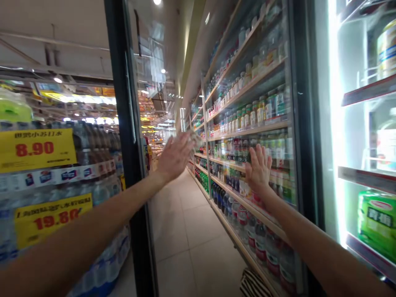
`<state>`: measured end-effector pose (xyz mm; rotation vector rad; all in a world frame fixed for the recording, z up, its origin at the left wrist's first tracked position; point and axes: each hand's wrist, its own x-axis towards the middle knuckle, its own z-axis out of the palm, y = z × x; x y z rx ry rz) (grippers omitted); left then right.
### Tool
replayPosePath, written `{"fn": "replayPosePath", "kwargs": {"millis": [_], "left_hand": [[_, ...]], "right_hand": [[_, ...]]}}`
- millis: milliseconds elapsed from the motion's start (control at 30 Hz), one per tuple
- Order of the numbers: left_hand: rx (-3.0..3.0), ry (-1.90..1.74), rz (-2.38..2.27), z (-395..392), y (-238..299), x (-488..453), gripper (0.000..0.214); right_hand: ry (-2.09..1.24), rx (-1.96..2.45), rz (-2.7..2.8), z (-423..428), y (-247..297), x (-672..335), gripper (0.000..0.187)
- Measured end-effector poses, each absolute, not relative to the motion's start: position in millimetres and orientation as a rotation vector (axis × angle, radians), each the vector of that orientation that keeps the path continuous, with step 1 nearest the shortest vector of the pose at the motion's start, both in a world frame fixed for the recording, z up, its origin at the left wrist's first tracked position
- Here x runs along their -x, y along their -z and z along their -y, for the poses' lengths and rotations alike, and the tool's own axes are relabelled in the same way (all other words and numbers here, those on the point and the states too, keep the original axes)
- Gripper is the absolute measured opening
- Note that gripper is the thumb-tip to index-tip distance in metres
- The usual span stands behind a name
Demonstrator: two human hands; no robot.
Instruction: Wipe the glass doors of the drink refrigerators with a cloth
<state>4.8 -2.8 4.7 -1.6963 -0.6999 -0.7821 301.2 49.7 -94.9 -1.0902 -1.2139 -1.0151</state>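
Observation:
An open glass door [173, 231] with a dark frame fills the middle of the head view. My left hand [175, 159] is at the glass, fingers stretched out and slightly blurred. Beside its fingertips shows a pale, smeared patch [195, 141]; whether this is a cloth or a reflection I cannot tell. Further right, my right hand [259, 168] has its fingers spread and upright, palm towards the glass. It appears to rest flat on the pane, with nothing visible in it. Bottles and cans on shelves [247, 117] show in the glass behind both hands.
At right, a lit cooler has shelves [368, 93] and a green pack [377, 222]. Stacked bottle packs [102, 264] with yellow price signs [37, 150] stand at left, close to the door's dark edge [123, 103]. Something striped [255, 284] appears low down.

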Motion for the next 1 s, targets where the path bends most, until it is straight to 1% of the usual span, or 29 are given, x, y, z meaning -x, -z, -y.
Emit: {"fn": "replayPosePath", "kwargs": {"millis": [100, 133, 200, 267, 333, 400, 467, 567, 633, 667, 733, 800, 867, 933, 1000], "left_hand": [[1.883, 0.442, 0.397, 5.5, 60.0, -4.3, 0.039], [1.943, 0.315, 0.298, 5.9, 74.0, -3.2, 0.038], [1.992, 0.200, 0.204, 6.1, 78.5, 1.4, 0.038], [1.949, 0.298, 0.305, 6.2, 55.9, 8.5, 0.039], [1.818, 0.518, 0.541, 5.9, 26.7, 16.4, 0.041], [1.719, 0.655, 0.669, 4.7, 15.4, 22.5, 0.042], [1.711, 0.654, 0.619, 3.7, 32.6, 25.1, 0.043], [1.833, 0.446, 0.359, 4.1, 86.1, 22.7, 0.042], [1.915, 0.297, 0.209, 4.3, 108.5, 19.9, 0.042], [1.941, 0.248, 0.166, 4.1, 110.3, 19.0, 0.043], [1.943, 0.255, 0.191, 3.6, 97.1, 18.6, 0.044], [1.882, 0.396, 0.357, 3.0, 75.3, 19.6, 0.044], [1.784, 0.581, 0.542, 2.7, 64.4, 20.5, 0.044], [1.748, 0.648, 0.582, 3.5, 74.1, 20.0, 0.044], [1.814, 0.554, 0.462, 5.2, 96.7, 18.3, 0.044]], "right_hand": [[1.011, 1.094, 1.221, -49.3, 94.9, -301.4, 0.053], [1.013, 1.093, 1.221, -49.3, 95.0, -301.4, 0.053], [1.015, 1.095, 1.221, -49.7, 95.3, -301.6, 0.053], [1.017, 1.097, 1.215, -50.6, 96.0, -302.3, 0.052], [1.018, 1.098, 1.216, -51.5, 96.8, -303.6, 0.052], [1.015, 1.090, 1.221, -52.3, 97.5, -305.1, 0.053], [1.001, 1.078, 1.231, -52.7, 97.7, -306.2, 0.054], [0.984, 1.054, 1.231, -52.6, 97.4, -306.5, 0.054], [0.979, 1.042, 1.232, -52.0, 97.2, -306.3, 0.055], [0.979, 1.037, 1.232, -51.6, 97.2, -306.3, 0.055], [0.978, 1.034, 1.234, -51.1, 97.3, -306.8, 0.055], [0.977, 1.033, 1.239, -51.1, 97.4, -307.6, 0.055], [0.975, 1.036, 1.238, -51.5, 97.4, -308.4, 0.056], [0.969, 1.043, 1.235, -52.1, 97.2, -308.9, 0.056], [0.964, 1.047, 1.233, -52.5, 97.0, -309.2, 0.055]]}}
